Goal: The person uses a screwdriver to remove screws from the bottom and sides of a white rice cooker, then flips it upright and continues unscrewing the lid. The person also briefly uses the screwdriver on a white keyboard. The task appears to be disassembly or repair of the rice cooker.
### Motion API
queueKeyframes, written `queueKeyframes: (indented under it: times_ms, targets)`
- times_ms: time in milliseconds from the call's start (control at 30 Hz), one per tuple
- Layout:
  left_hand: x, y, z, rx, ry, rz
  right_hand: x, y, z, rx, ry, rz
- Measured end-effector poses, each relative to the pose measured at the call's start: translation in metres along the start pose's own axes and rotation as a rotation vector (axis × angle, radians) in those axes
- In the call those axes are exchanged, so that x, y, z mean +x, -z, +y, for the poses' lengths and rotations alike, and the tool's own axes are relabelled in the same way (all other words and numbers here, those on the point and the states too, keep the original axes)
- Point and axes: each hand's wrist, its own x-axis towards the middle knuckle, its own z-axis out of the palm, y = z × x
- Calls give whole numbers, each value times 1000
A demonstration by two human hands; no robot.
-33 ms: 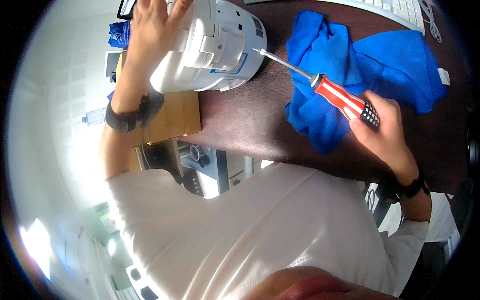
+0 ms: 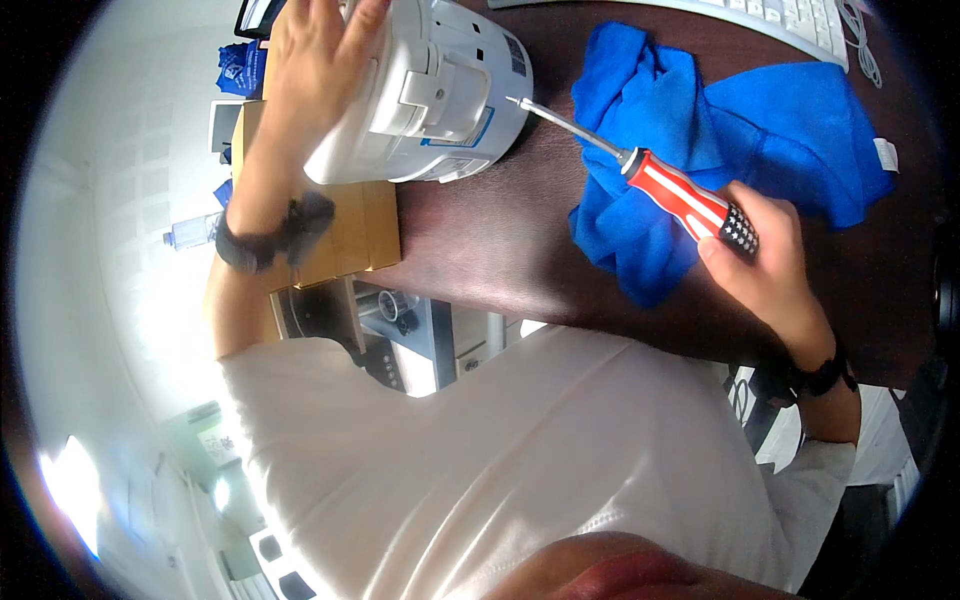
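Observation:
A white, round-bodied rice cooker (image 2: 455, 130) lies on its side on the dark table, with a hinged part and small dark slots showing. My left hand (image 2: 315, 70) rests against its left end, thumb apart from the other fingers; the fingertips are partly cut off by the upper edge. My right hand (image 2: 765, 250) is closed around the red, white and black handle of a screwdriver (image 2: 680, 195). Its metal shaft points left, and the tip appears over the cooker's right end; whether it touches cannot be told. Behind the screwdriver lies a crumpled blue cloth (image 2: 650, 110).
A white keyboard (image 2: 790, 20) with a cable lies at the far right of the dark table (image 2: 480, 240). Cardboard boxes (image 2: 350, 235) stand left of the table edge, below the cooker. An open drawer or shelf with small items (image 2: 400, 310) is beneath.
My left hand and wrist have shifted slightly right and down along the cooker. My right hand and the screwdriver have hardly moved.

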Motion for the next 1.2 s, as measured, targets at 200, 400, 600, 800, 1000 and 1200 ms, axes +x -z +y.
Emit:
queueKeyframes:
  times_ms: [200, 400, 600, 800, 1000, 1200]
  targets:
    - [12, 35, 104, -51, 493, -71, 2, -1, -1, 32, -2, 18]
    - [21, 20, 128, -12, 643, 92, -8, 5, 0, 22, -23, 27]
    - [29, 21, 143, 0, 728, 115, -11, 12, -1, -24, -32, 26]
    - [27, 19, 144, 51, 703, 142, -8, 4, -1, -22, -44, -1]
    - [29, 7, 143, 133, 587, 210, 3, -3, -8, -22, 5, -4]
    - [25, 9, 153, 65, 706, 171, 9, -10, -6, -45, 19, 7]
